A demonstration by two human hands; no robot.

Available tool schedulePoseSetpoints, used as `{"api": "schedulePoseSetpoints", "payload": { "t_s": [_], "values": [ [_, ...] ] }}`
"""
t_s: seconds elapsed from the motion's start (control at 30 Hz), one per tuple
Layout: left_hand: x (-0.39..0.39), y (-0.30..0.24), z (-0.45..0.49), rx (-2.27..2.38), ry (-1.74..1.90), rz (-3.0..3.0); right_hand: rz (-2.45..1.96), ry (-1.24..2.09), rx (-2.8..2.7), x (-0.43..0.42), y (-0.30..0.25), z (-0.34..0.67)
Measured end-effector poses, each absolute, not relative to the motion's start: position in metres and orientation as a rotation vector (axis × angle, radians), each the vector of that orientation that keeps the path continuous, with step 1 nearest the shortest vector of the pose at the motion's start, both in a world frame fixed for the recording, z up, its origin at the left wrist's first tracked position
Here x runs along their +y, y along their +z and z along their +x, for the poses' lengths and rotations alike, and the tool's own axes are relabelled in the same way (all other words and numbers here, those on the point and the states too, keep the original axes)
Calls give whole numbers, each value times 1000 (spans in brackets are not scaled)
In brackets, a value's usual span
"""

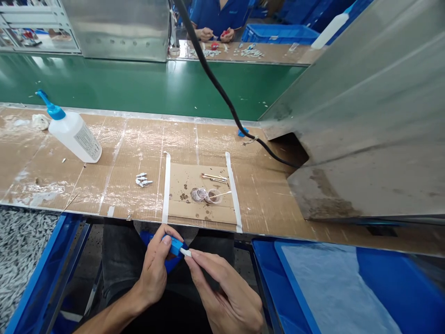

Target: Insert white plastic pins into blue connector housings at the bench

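My left hand (155, 269) is closed around a small blue plastic part (175, 246), held just below the front edge of the cardboard-covered bench (278, 195). My right hand (222, 292) pinches a small white pin (185, 252) whose tip meets the blue part. On the bench above lie a little heap of white pins (143, 180), a puddle of clear glue (206, 195) on a taped cardboard patch, and thin sticks (214, 177).
A squeeze bottle with a blue nozzle (73, 132) lies tilted at the left. A black cable (222, 95) runs to a large metal housing (365, 120) on the right. Blue bins (347, 287) sit below the bench; the left one (21, 246) holds white pins. Another person's hands (213, 34) work across the green conveyor (139, 86).
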State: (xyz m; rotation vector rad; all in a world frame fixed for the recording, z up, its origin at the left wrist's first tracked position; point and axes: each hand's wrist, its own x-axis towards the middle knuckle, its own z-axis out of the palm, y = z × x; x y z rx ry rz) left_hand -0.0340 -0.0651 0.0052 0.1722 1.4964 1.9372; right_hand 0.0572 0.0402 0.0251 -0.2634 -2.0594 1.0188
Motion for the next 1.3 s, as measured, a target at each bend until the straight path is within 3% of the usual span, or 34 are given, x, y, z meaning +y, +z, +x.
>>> {"api": "schedulePoseSetpoints", "payload": {
  "t_s": [0.63, 1.07, 1.3],
  "values": [
    [-78, -7, -40, 1853, 1867, 730, -443, 1378, -2064, 39, 25, 62],
    [-83, -9, -38, 1952, 1859, 854, -383, 1328, -2002, 27, 22, 66],
    [-88, 1, -48, 2030, 1638, 1217, -406, 1540, -2110, 41, 21, 72]
  ]
}}
